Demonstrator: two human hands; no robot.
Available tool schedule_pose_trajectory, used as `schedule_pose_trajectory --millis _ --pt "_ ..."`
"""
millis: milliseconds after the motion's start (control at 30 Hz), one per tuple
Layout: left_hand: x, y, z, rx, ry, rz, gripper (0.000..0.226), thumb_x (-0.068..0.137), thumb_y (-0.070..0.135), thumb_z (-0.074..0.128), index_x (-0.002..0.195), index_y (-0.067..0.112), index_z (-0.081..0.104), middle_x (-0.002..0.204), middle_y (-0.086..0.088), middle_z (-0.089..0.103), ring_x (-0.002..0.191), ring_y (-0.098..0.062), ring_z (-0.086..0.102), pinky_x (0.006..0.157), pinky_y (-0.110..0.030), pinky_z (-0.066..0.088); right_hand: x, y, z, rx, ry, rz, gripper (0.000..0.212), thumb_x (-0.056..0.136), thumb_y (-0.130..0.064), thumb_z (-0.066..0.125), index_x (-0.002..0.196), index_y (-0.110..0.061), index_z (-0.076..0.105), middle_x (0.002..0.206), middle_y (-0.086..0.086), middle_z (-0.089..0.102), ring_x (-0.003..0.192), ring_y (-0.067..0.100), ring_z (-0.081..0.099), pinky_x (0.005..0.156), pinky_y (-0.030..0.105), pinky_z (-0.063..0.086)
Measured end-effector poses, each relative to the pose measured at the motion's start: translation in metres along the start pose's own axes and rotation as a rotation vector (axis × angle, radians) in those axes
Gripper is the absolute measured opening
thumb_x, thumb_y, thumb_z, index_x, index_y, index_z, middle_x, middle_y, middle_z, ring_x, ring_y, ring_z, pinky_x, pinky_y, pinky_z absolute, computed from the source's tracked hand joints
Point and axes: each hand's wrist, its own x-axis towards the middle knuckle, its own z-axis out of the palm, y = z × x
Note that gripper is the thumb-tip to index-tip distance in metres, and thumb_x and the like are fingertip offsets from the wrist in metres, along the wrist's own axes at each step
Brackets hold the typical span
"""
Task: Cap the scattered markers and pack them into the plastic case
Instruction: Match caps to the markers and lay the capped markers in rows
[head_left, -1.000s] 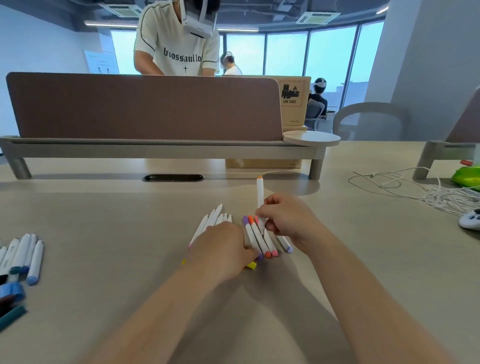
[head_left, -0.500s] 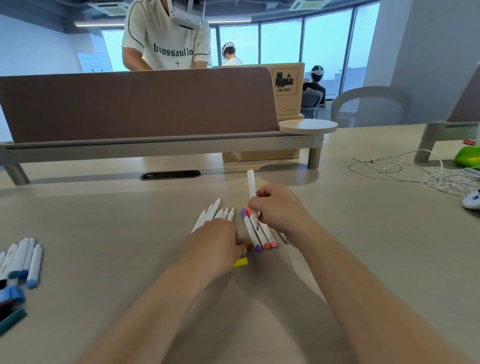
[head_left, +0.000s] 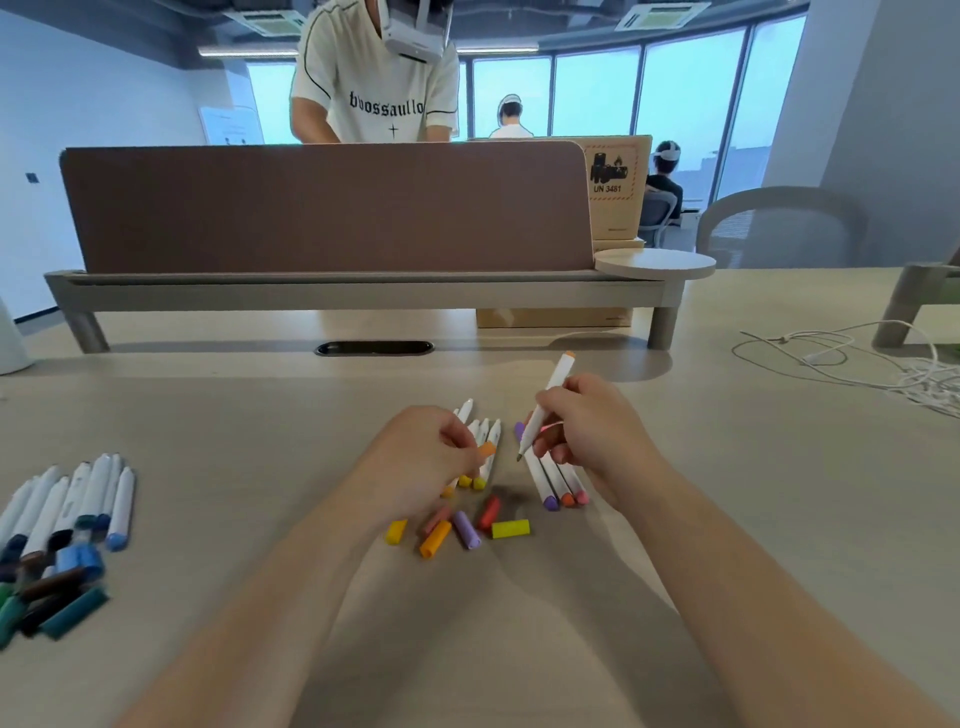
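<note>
head view: left hand (head_left: 415, 457) has lifted off the pile, grip now pinching an orange cap (head_left: 487, 449), right hand (head_left: 597, 431) grip holds uncapped marker (head_left: 550, 395) tip-down just beside it, loose caps (head_left: 457, 530) uncovered on tabletop (head_left: 260, 415), capping looks next, plastic case not in view.

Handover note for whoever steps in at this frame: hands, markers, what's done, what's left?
Left hand pinches an orange cap. Right hand grips an uncapped marker, tip down.
Loose caps lie on the table before both hands; uncapped markers behind the left hand, three markers, near ends capped, under the right, blue-green markers far left.
Done: nothing visibly packed; case out of view.
Left: cap the held marker, then the rest, then pack.
</note>
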Motion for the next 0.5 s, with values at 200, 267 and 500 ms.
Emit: schedule_pose_trajectory --millis 200,267,500 --pt "0.0049 -0.0096 -0.0048 -0.068 -0.073 -0.015 0.021 0.086 0.020 0.072 0.107 0.021 0.076 0.096 0.001 0.074 0.089 -0.023 0.069 0.069 -0.027 0.055 0.0005 0.0017 0.0027 0.203 -0.019 0.063 0.014 0.100 -0.011 0.051 0.101 0.001 0.057 0.086 0.025 0.073 0.066 0.027 0.070 0.054 0.027 0.052" --pt "0.0053 -0.0091 -0.0042 -0.072 -0.067 -0.007 0.020 0.087 0.021 0.072 0.107 0.021 0.075 0.097 0.003 0.073 0.090 -0.020 0.068 0.066 -0.023 0.052 -0.0006 0.0012 0.0034 0.254 -0.027 0.078 0.013 0.101 -0.010 0.051 0.101 0.002 0.056 0.083 0.024 0.073 0.067 0.027 0.071 0.054 0.027 0.054" --pt "0.0043 -0.0075 -0.0018 -0.083 -0.043 0.010 0.012 0.088 0.020 0.071 0.099 0.023 0.075 0.097 -0.001 0.074 0.090 -0.019 0.068 0.063 -0.023 0.054 -0.0053 -0.0003 0.0066 0.247 -0.058 0.062 0.013 0.102 -0.010 0.051 0.103 0.003 0.056 0.081 0.021 0.073 0.068 0.027 0.073 0.060 0.028 0.058"
